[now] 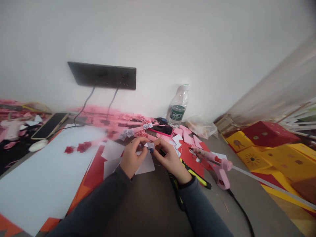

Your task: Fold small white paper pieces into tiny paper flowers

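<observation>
A small folded piece of white paper [149, 145] is pinched between my two hands, above the front middle of the table. My left hand [134, 156] grips its left side with thumb and fingertips. On the other side, my right hand [170, 158] holds it with thumb and forefinger. White paper sheets [145, 163] lie under and beside my left hand. Beneath my right wrist is a black and yellow tool [195, 174], partly hidden by the arm. White paper flowers [127, 134] and a phone with a pink case [161, 130] lie just beyond my fingers.
A pink hot glue gun [221, 169] with a glue stick and cord rests at right. A water bottle [178, 107] stands against the wall. Large pale sheets [49, 168], red paper flowers [84, 146] and another phone [50, 125] are left. Yellow and red boxes [274, 158] stand far right.
</observation>
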`<move>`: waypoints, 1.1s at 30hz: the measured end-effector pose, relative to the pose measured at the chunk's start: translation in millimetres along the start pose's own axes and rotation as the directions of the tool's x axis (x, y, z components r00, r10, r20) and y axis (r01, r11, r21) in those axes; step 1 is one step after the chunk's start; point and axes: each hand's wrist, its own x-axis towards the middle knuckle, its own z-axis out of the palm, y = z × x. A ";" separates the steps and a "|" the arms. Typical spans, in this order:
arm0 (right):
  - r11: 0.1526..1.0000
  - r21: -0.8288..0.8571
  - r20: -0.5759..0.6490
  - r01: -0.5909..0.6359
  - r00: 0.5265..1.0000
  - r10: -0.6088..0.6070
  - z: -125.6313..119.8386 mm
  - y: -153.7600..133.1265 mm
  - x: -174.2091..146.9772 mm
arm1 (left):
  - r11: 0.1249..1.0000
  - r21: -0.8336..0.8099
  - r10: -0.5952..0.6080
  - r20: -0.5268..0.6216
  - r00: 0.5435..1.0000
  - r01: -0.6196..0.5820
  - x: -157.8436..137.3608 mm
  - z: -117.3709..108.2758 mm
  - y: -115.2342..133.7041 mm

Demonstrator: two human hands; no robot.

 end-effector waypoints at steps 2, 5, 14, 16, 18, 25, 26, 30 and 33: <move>1.000 0.001 0.018 -0.009 1.000 0.009 -0.2 0.2 -0.8 | 1.000 0.010 0.024 -0.016 1.000 -0.024 -0.3 0.1 -1.3; 0.999 0.012 0.054 -0.033 0.998 0.032 -0.1 -0.5 -1.6 | 0.998 0.017 0.065 -0.039 0.997 -0.064 -0.7 1.0 -3.5; 0.982 0.181 -0.089 -0.054 0.994 0.071 -1.2 1.4 1.1 | 0.907 -0.398 -0.097 0.115 0.989 0.136 0.0 -0.6 -0.2; 0.981 0.187 -0.106 -0.051 0.992 0.071 -1.6 2.8 1.1 | 0.868 -0.448 -0.166 0.144 0.976 0.214 1.7 -1.0 -0.1; 0.983 0.181 -0.094 -0.043 0.994 0.060 -1.9 3.1 1.0 | 0.855 -0.446 -0.216 0.163 0.963 0.267 4.2 -1.1 0.0; 0.983 0.184 -0.050 -0.023 0.998 0.033 -3.7 -2.0 1.9 | 0.860 -0.418 -0.230 0.193 0.954 0.292 10.1 -1.9 1.1; 0.982 0.190 -0.045 -0.024 0.998 0.033 -3.8 -2.6 2.1 | 0.862 -0.411 -0.232 0.199 0.952 0.296 10.2 -2.2 0.9; 0.978 0.200 -0.024 -0.062 0.997 0.068 -4.2 -3.7 2.2 | 0.861 -0.397 -0.246 0.223 0.943 0.319 9.9 -3.1 -0.3; 0.977 0.198 -0.021 -0.082 0.996 0.088 -4.4 -3.3 2.1 | 0.857 -0.399 -0.252 0.229 0.940 0.327 9.9 -3.5 -0.3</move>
